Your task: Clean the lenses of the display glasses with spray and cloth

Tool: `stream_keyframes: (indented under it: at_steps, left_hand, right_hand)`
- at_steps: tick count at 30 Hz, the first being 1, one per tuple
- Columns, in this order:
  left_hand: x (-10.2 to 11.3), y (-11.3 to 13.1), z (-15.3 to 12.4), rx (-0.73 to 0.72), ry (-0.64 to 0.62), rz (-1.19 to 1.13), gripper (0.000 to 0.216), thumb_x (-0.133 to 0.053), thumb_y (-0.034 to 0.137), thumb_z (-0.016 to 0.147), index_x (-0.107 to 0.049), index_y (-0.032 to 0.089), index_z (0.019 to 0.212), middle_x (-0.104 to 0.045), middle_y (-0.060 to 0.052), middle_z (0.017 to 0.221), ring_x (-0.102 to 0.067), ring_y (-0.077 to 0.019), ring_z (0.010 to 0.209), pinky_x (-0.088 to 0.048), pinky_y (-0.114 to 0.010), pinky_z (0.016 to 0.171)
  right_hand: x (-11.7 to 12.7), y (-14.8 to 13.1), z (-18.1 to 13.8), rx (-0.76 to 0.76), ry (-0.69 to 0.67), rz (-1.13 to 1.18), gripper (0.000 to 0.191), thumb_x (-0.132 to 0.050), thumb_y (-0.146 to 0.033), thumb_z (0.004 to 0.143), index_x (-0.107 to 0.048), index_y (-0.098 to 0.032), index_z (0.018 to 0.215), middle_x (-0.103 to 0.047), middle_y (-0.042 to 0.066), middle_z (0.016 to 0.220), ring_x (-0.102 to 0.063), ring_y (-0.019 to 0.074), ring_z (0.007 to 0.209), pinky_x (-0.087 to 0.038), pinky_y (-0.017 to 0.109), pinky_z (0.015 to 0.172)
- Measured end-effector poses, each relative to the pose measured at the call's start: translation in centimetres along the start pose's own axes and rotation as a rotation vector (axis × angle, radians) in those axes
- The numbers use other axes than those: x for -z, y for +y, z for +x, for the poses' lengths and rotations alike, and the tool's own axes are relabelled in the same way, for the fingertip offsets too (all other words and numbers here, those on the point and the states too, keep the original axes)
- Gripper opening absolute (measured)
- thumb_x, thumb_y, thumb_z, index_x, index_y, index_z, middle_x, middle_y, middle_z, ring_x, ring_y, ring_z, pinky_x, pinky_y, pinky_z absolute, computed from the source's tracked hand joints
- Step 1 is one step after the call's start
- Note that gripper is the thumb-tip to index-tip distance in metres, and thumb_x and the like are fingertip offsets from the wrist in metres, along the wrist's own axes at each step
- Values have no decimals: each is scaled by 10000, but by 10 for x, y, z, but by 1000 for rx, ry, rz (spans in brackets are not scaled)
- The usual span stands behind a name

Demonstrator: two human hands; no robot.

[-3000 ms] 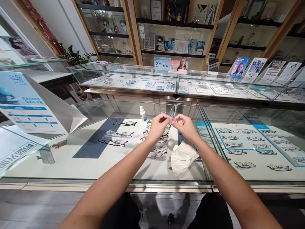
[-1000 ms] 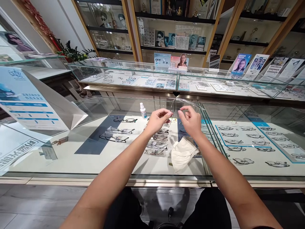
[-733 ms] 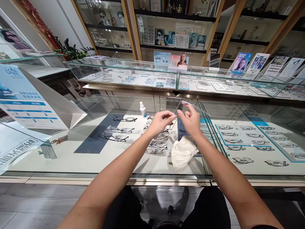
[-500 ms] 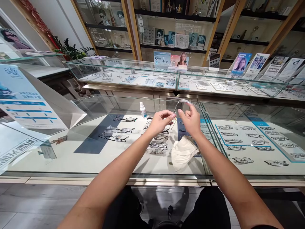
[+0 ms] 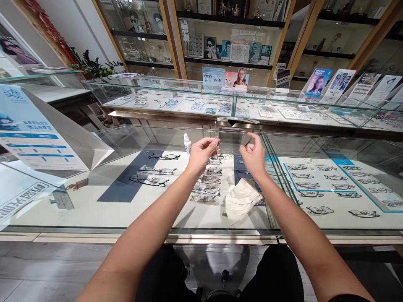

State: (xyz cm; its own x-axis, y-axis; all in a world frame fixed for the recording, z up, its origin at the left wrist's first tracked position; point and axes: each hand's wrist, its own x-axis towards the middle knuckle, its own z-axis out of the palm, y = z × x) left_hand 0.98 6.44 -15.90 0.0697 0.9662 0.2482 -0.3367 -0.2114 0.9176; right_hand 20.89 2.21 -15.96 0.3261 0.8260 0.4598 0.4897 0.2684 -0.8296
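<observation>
A thin-framed pair of eyeglasses [image 5: 234, 120] is raised above the glass counter, lens side away from me. My left hand [image 5: 201, 154] pinches one of its thin arms between thumb and fingers. The other arm reaches my right hand [image 5: 254, 156], whose thumb and curled fingers close around its dark end while the index finger points up. Below my right hand lies a crumpled cream cloth [image 5: 242, 201]. A small white bottle [image 5: 187, 144] stands just beyond my left hand, partly covered by it.
Rows of eyeglasses [image 5: 206, 188] lie under the glass around a dark blue mat [image 5: 122, 186]. A folded sign [image 5: 34, 130] stands at left. Farther back are a second glass showcase [image 5: 170, 102] and shelves [image 5: 231, 63]. A small brown item [image 5: 77, 184] is at left.
My left hand has moved left and slightly nearer, and the eyeglasses have turned with it. My right index finger has come off the frame's corner and now points up.
</observation>
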Motion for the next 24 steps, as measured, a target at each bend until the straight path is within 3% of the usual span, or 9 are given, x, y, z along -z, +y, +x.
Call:
stream_keyframes:
  at_steps: [9,16,21,24]
  left_hand:
    - [4,2,6,-35,147,-93,619,-1074,614,491,-823,192,868,-780,-65,1016,-704,-172,972,-670,-308,813]
    - [4,1,5,-51,142,-69,599,-1062,615,527,-818,197,879,-784,-68,1027,-712,-181,990,-671,-325,841]
    - [3,0,3,-24,90,-33,585,-1054,617,558,-812,187,872,-776,-68,991,-722,-181,954,-666,-343,861]
    - [1,0,1,-24,63,-9,572,-1047,619,571,-818,185,866,-770,-62,978,-717,-171,928,-665,-352,883]
  right_hand:
    - [4,-1,3,-155,-133,-237,325,-680,-393,856,-644,-249,1145,-536,-78,590,-543,213,646,-325,328,664]
    - [7,-4,4,-169,-170,-332,269,-720,-387,848,-638,-263,1072,-556,-62,599,-542,218,664,-296,331,662]
    - [8,-6,2,49,-100,-158,188,-654,-363,916,-628,-254,1067,-405,-86,622,-447,171,613,-335,331,680]
    - [5,-5,0,206,-10,-4,203,-656,-347,914,-623,-249,1089,-462,-47,746,-521,184,736,-442,336,765]
